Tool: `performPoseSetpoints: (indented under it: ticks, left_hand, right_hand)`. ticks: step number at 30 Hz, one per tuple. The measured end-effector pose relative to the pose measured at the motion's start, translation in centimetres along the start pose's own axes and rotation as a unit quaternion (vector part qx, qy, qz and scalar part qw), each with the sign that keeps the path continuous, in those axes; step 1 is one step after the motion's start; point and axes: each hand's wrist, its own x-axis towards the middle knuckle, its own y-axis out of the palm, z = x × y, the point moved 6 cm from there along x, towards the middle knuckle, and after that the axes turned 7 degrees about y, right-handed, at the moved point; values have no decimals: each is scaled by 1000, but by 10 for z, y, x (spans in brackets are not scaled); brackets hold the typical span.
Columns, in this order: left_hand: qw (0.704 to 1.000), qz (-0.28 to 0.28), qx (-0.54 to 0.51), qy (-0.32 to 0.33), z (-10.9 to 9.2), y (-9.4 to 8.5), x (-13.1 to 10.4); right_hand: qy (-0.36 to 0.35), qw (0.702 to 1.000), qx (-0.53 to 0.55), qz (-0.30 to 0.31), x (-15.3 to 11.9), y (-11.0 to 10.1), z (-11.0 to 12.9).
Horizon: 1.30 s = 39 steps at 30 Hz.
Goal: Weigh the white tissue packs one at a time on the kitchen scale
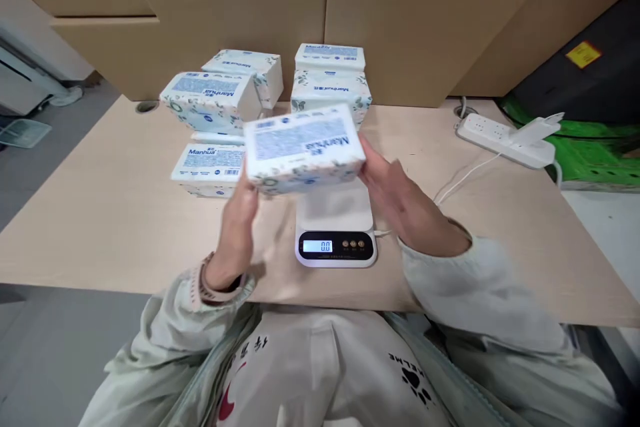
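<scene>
Between my two hands is a white and blue tissue pack marked "Manhua". My left hand grips its left end and my right hand its right end, both with fingers closed on it. Under the lifted pack is a white digital scale, its lit display reading 0.0; the pack hides the scale's far part. Similar tissue packs stand farther back: one pack at front left, a tilted pack above it, another pack behind, and more packs to the right.
Large cardboard boxes line the table's back edge. At the right lies a white power strip with a plug and cables. A thin white cord runs to the scale's right side. A green crate sits beyond the right edge.
</scene>
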Motion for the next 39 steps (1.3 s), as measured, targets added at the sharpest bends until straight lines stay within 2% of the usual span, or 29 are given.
performPoseSetpoints:
  ticks: [2, 4, 8, 10, 14, 18, 25, 34, 39]
  left_hand:
    - [998, 64, 5, -9, 6, 23, -5]
    - [995, 100, 11, -19, 13, 38, -9]
    - [992, 118, 0, -34, 24, 50, -18]
    - [995, 88, -17, -37, 30, 47, -24]
    - [1000, 13, -14, -25, 43, 34, -34]
    - [1000, 4, -8, -20, 49, 27, -36]
    - [998, -6, -49, -33, 41, 29, -32]
    - [993, -101, -40, -50, 33, 21, -27]
    - [988, -129, -52, -66, 33, 19, -27]
  right_hand:
    - [10, 999, -1, -49, -21, -17, -22]
    - [6, 997, 0, -77, -36, -26, -43]
    - [-11, 996, 3, -85, -49, -30, -71]
    - [-27, 993, 5, -114, -55, -33, -74]
    - [-69, 972, 7, -222, -66, -43, -69]
    - [-50, 959, 16, -280, -70, -50, -74]
    - [-77, 956, -7, -284, -71, -48, -69]
    - [-66, 952, -59, -292, -71, -48, -68]
    - [-77, 953, -63, -287, -71, -49, -67]
